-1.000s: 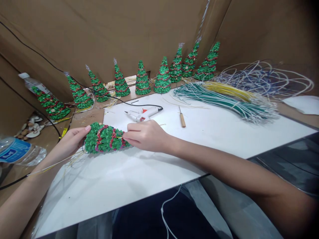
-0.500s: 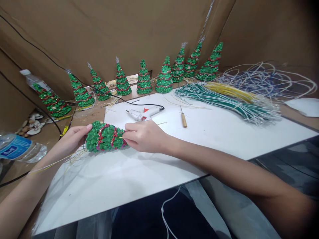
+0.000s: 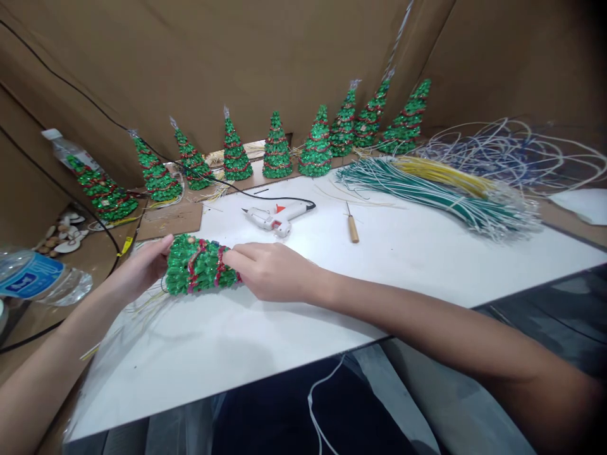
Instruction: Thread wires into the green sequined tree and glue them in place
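Note:
A small green tinsel Christmas tree point(image 3: 202, 268) with red garland lies on its side just over the white board point(image 3: 294, 341). My left hand point(image 3: 147, 265) grips its wide base, where thin white and yellow wires trail down. Around the narrow end, my right hand point(image 3: 270, 272) is closed; its fingers hide the tip of the tree. Whether a wire is pinched there as well, I cannot tell. Beyond my right hand lie a white glue gun point(image 3: 272, 218) and a wooden-handled awl point(image 3: 352, 229).
Several finished-looking trees point(image 3: 277, 148) stand along the back cardboard wall. Bundled green wires point(image 3: 427, 196) and yellow wires point(image 3: 443, 174) lie at the back right, near tangled white and blue wires point(image 3: 502, 151). A water bottle point(image 3: 42, 278) lies at the left. A black cord point(image 3: 114, 123) crosses the back.
My right hand has shifted slightly down and wrapped further over the tree's narrow end. The yellow piece seen at its fingertips is now hidden. My left hand keeps its hold.

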### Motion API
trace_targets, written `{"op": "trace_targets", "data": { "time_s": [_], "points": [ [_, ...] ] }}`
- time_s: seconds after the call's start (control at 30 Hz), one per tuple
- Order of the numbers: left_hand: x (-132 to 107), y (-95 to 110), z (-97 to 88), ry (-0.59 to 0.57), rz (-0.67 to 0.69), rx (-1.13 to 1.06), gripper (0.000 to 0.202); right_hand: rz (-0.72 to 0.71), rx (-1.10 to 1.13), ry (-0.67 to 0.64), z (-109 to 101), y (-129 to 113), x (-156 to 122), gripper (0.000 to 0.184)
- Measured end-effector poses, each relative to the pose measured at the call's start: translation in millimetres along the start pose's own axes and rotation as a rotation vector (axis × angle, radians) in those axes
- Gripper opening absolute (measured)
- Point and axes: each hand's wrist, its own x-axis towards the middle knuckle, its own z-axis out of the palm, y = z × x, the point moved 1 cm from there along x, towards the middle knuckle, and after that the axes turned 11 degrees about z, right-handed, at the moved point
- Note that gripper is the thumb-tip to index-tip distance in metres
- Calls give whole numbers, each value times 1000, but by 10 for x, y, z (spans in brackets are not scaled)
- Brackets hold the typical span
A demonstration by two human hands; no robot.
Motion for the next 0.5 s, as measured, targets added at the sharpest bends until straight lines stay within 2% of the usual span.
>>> {"op": "trace_targets", "data": {
  "time_s": [0.13,0.23,0.37,0.5],
  "points": [
    [-6,-34,-24,-15,-13,59,50,-36,-81,-3,5,-63,-38,22],
    [-3,-46,-41,5,-8,49,52,21,-38,-17,-29,-50,-66,21],
    [-6,-54,-63,-31,32,50,50,118,136,-14,-107,35,-100,16],
    [-6,-75,-104,-63,49,61,55,106,330,11,-118,79,-106,12]
  ]
}}
